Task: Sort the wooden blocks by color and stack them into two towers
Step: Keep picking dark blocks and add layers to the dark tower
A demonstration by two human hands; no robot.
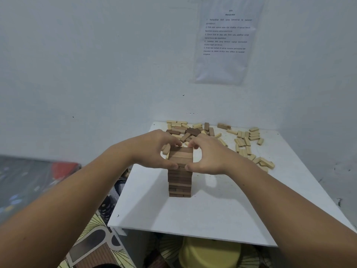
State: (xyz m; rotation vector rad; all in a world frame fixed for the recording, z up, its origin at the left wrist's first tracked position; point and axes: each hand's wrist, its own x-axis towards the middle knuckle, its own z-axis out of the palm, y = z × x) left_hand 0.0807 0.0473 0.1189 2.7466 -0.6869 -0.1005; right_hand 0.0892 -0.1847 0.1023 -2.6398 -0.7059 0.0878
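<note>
Fingers of my left hand and right hand curl round the brown tower top. Loose blocks lie behind my hands on the table.

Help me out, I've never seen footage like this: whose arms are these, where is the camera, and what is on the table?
There is no machine here. One camera worn on the person's head looks forward and down, so the two bare arms are the wearer's own. The left hand and right hand grip the top layers of a dark wooden block tower standing on a white table. Behind it lie loose pale blocks and a few dark blocks, mixed together. A printed sheet hangs on the wall.
</note>
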